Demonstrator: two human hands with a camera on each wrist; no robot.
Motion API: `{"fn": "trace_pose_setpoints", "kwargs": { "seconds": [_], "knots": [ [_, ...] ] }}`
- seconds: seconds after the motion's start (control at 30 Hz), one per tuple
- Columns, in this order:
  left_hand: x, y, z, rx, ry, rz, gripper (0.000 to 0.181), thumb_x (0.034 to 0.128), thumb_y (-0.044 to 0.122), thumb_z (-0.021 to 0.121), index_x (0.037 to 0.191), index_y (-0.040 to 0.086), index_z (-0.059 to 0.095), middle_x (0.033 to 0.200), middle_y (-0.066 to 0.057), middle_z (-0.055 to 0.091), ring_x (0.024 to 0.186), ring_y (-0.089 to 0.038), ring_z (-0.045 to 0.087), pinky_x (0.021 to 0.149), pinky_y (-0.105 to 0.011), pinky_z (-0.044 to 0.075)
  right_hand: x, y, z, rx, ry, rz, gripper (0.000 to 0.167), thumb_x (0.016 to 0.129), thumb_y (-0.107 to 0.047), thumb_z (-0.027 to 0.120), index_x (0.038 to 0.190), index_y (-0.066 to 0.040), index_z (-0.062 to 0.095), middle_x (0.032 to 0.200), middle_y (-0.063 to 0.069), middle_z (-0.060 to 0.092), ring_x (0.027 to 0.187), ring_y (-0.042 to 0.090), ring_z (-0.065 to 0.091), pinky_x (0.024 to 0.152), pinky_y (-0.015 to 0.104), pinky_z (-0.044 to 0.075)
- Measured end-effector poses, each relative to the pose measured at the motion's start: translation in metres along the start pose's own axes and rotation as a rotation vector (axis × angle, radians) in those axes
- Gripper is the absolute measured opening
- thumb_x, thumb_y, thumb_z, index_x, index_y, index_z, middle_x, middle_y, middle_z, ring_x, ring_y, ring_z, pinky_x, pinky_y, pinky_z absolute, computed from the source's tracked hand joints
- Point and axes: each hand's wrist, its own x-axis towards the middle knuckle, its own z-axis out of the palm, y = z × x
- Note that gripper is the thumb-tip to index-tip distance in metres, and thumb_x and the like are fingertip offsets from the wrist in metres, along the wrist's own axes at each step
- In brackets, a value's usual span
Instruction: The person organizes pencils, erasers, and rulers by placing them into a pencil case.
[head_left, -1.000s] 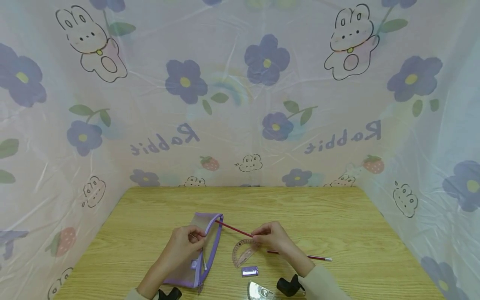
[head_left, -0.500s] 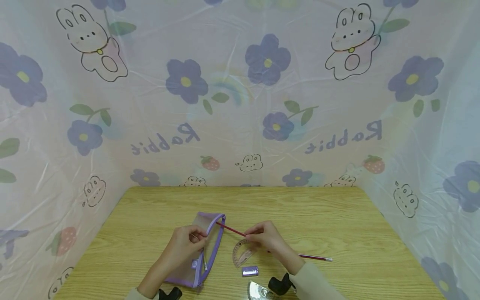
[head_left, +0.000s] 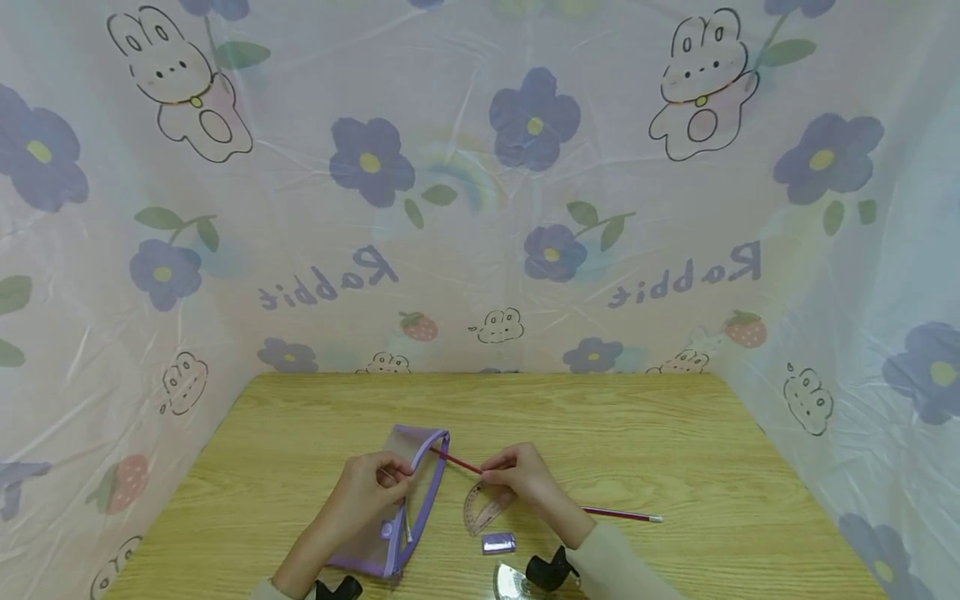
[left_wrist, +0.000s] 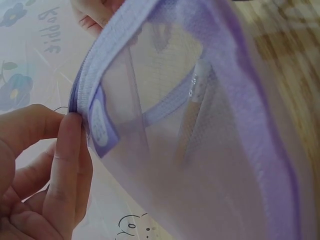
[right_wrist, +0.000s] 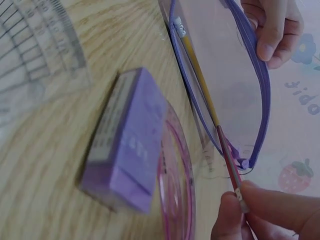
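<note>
My left hand (head_left: 372, 485) pinches the zippered edge of a see-through mesh pencil case (head_left: 366, 546) with purple trim, holding its mouth apart. My right hand (head_left: 528, 479) pinches a dark red pencil (head_left: 459, 462) near its rear end. The front of that pencil reaches through the opening at the case's far end, as the right wrist view also shows. Inside the case lies a wood-coloured pencil (right_wrist: 197, 70) with a white eraser tip, visible through the mesh in the left wrist view. A pink protractor (head_left: 474, 510) lies on the table just below my right hand.
A purple block-shaped eraser (head_left: 498, 543) sits below the pink protractor. A clear protractor (head_left: 512, 582) lies at the near edge, partly out of frame. Another red pencil (head_left: 630, 515) lies right of my right forearm. Patterned curtains (head_left: 480, 208) surround the wooden table (head_left: 637, 433).
My right hand has moved left toward the case, and the red pencil has slid further into it. The left hand stays at the case's edge.
</note>
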Motion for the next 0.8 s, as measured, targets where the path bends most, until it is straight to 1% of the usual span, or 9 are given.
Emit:
{"fn": "trace_pose_setpoints", "kwargs": {
  "seconds": [0.1,0.2,0.33,0.53,0.67,0.8],
  "knots": [
    [0.000,0.001,0.000,0.004,-0.003,-0.016,0.006,0.0862,-0.003,0.073,0.090,0.001,0.070,0.079,0.000,0.067,0.067,-0.008,0.064,0.060,-0.022,0.057,0.000,0.001,0.004,-0.011,0.017,-0.017,0.011,0.084,0.007,0.074,0.092,0.014,0.072,0.081,0.017,0.072,0.069,0.017,0.067,0.055,0.030,0.057],
    [0.000,0.000,0.001,0.003,-0.009,-0.018,0.005,0.0868,-0.003,0.073,0.090,0.000,0.070,0.079,0.000,0.066,0.067,-0.008,0.063,0.061,-0.022,0.058,0.000,0.000,0.007,-0.012,0.033,-0.019,0.010,0.084,0.008,0.074,0.091,0.013,0.072,0.080,0.016,0.072,0.068,0.016,0.067,0.056,0.031,0.057],
    [0.000,-0.001,0.001,0.010,-0.013,-0.005,0.005,0.0871,-0.003,0.073,0.090,-0.001,0.070,0.079,0.001,0.065,0.068,-0.008,0.063,0.062,-0.022,0.057,0.000,-0.001,0.011,-0.007,0.051,-0.018,0.009,0.084,0.007,0.074,0.091,0.013,0.072,0.080,0.017,0.071,0.068,0.017,0.066,0.057,0.032,0.057],
    [0.001,-0.002,0.000,0.022,-0.013,0.000,0.005,0.0866,-0.003,0.073,0.090,0.000,0.071,0.079,0.002,0.065,0.068,-0.007,0.062,0.062,-0.022,0.057,-0.001,-0.002,0.016,-0.002,0.073,-0.001,0.009,0.083,0.006,0.076,0.089,0.012,0.072,0.078,0.015,0.071,0.069,0.023,0.067,0.059,0.037,0.059],
    [0.002,-0.002,0.000,0.021,-0.014,0.002,0.005,0.0872,-0.004,0.072,0.091,-0.001,0.071,0.079,0.001,0.065,0.068,-0.008,0.062,0.061,-0.022,0.057,0.000,-0.003,0.019,-0.017,0.076,-0.016,0.008,0.083,0.006,0.076,0.088,0.011,0.072,0.077,0.014,0.071,0.069,0.026,0.068,0.061,0.038,0.059],
    [0.002,-0.002,0.000,0.010,-0.015,0.001,0.005,0.0875,-0.005,0.070,0.092,-0.003,0.070,0.079,0.000,0.066,0.067,-0.009,0.063,0.060,-0.022,0.058,0.000,-0.005,0.021,-0.037,0.063,-0.043,0.008,0.082,0.006,0.077,0.086,0.010,0.072,0.077,0.015,0.071,0.069,0.026,0.067,0.062,0.038,0.060]
  ]
}}
